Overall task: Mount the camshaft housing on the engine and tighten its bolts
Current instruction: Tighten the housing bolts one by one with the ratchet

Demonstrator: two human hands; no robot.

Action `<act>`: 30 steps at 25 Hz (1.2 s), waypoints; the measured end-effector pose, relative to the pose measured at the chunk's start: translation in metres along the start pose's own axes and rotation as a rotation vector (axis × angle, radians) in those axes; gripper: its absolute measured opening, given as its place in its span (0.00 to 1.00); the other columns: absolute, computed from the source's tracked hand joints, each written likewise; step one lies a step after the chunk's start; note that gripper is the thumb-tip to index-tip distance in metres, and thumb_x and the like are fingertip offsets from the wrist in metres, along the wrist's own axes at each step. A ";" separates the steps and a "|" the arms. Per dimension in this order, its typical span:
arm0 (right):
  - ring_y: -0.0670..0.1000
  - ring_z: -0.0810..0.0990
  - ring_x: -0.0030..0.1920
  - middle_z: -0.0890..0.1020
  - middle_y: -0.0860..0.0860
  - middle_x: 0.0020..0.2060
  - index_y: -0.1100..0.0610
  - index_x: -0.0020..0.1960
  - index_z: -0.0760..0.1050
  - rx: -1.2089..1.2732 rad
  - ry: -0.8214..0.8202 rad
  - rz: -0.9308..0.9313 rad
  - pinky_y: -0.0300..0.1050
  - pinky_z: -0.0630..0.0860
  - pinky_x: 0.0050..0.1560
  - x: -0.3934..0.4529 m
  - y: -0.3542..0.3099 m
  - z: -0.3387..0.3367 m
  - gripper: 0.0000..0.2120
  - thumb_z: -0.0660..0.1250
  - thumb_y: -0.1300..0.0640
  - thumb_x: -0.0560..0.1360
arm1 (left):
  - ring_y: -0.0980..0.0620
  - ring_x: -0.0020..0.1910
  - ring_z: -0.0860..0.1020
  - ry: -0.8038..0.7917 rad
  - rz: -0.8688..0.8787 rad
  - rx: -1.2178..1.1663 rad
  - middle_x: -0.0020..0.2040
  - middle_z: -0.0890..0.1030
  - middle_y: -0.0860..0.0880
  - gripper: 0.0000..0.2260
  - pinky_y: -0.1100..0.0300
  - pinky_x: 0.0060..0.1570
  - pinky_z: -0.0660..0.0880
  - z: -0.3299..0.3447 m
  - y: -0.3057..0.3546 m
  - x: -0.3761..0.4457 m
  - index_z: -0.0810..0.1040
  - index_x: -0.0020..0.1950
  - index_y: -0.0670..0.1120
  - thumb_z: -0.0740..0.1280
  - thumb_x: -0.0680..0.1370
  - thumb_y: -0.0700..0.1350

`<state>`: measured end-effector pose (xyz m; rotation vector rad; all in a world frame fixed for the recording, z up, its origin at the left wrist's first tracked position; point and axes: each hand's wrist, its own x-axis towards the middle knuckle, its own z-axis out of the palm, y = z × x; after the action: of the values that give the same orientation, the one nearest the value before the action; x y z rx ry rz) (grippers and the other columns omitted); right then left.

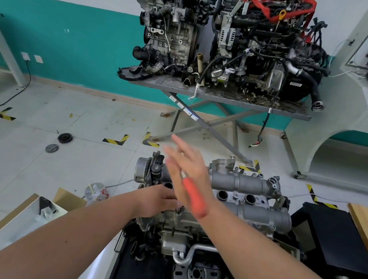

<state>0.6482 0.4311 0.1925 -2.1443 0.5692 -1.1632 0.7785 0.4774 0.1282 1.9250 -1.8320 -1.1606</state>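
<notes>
- The camshaft housing [236, 193] sits on top of the engine [188, 238], low in the middle of the view; its two grey tube-shaped covers run side by side, with a row of round plug wells between them.
- The right hand [187, 175] is above the housing's left half, fingers [177, 143] stretched out flat and spread, blurred (so detail is poor). An orange-handled tool [193, 195] lies against its palm; no fingers curl around the handle, and whether the palm actually grips it I cannot tell.
- The left hand [158, 200] is at the housing's near left edge, partly hidden behind the right hand; its fingers point down at a bolt [178, 212] there, but whether they pinch anything I cannot tell.
- A toothed sprocket [142, 169] shows at the housing's left end.
- An open cardboard box [27, 219] lies on the floor left of the engine.
- Two more engines stand on a grey desk [221, 96] against the teal wall behind.
</notes>
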 end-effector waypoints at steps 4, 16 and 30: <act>0.60 0.81 0.50 0.84 0.55 0.48 0.60 0.51 0.82 -0.637 -0.225 -0.412 0.53 0.75 0.54 0.019 -0.004 -0.010 0.05 0.70 0.61 0.76 | 0.64 0.36 0.77 0.100 0.020 -0.137 0.36 0.81 0.62 0.10 0.68 0.42 0.76 0.003 0.003 -0.003 0.72 0.44 0.58 0.62 0.82 0.45; 0.54 0.83 0.35 0.83 0.51 0.31 0.58 0.46 0.74 -0.037 -0.428 0.799 0.43 0.78 0.37 0.054 -0.041 -0.010 0.08 0.59 0.57 0.81 | 0.58 0.33 0.73 0.014 -0.023 -0.072 0.33 0.76 0.58 0.11 0.57 0.41 0.71 0.002 -0.006 0.004 0.81 0.53 0.59 0.62 0.80 0.61; 0.58 0.80 0.52 0.83 0.54 0.51 0.59 0.56 0.82 -0.682 -0.158 -0.393 0.51 0.71 0.54 0.010 0.000 0.001 0.13 0.66 0.62 0.73 | 0.72 0.36 0.76 0.122 -0.010 -0.142 0.46 0.79 0.57 0.10 0.76 0.39 0.72 0.003 -0.002 -0.004 0.78 0.58 0.45 0.58 0.85 0.44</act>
<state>0.6548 0.4253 0.1980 -3.0099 0.5367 -1.0763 0.7782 0.4825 0.1263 1.8834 -1.6347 -1.1172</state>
